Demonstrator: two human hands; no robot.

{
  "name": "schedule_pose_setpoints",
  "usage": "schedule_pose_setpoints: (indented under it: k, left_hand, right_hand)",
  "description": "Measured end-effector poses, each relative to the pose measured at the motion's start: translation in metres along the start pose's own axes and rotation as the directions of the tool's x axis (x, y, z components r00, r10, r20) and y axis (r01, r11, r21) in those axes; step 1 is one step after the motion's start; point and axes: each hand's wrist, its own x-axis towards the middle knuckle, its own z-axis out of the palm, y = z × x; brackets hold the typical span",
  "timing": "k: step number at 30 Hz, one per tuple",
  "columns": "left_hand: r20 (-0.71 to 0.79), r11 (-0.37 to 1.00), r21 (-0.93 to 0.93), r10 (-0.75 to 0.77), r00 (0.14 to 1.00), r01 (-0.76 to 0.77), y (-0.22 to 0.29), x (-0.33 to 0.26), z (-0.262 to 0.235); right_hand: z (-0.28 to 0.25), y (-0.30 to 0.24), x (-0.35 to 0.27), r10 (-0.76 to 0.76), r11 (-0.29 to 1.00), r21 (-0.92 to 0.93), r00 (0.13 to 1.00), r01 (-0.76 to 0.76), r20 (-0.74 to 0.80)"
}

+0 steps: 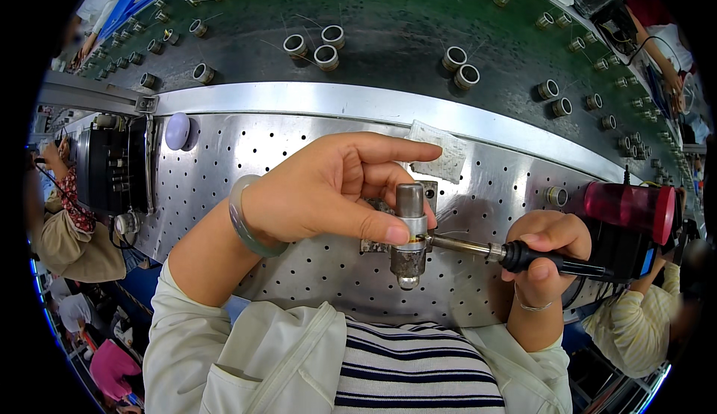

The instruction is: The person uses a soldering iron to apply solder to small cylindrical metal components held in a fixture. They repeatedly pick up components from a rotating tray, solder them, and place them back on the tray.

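Observation:
My left hand (328, 190) is pinched on an upright metal cylinder (410, 201), thumb against its ring-like middle and forefinger stretched out above it. The cylinder has a smooth grey top, a stained lower part and a shiny rounded end. My right hand (549, 253) is closed round the black handle of a soldering iron (470, 247), which points left. Its tip reaches the side of the cylinder's middle, where a thin wire sticks out. Behind the cylinder stands a small metal block (377, 241), partly hidden by my left hand.
A perforated metal worktop (216, 190) lies under my hands, with a crumpled white cloth (444, 156) on it. A loose metal ring (556, 196) and a red cylindrical container (627, 209) are at right, a purple rounded object (178, 132) at left. Beyond the rail, a green belt (388, 18) carries several rings.

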Motion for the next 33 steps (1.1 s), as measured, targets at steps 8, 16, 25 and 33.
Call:
schedule_pose_setpoints:
  k: [8,16,25,33]
  left_hand:
    - [0.004,1.0,-0.008,0.001,1.0,-0.001,0.0,-0.001,-0.001]
    - [-0.004,1.0,0.006,0.012,1.0,-0.012,-0.001,-0.003,-0.001]
    - [-0.103,1.0,-0.003,-0.025,0.994,0.025,0.003,-0.006,0.016]
    - [-0.102,1.0,-0.016,-0.021,0.995,0.02,0.002,-0.006,0.015]
  right_hand:
    - [0.001,0.001,0.002,-0.039,0.999,-0.022,0.998,0.04,0.04]
    - [0.002,0.0,0.002,-0.048,0.997,-0.059,0.997,0.051,0.055]
    - [-0.001,-0.003,0.001,0.016,1.0,0.007,0.999,-0.016,-0.036]
    - [0.001,-0.001,0.001,0.045,0.999,0.001,0.999,-0.045,0.001]
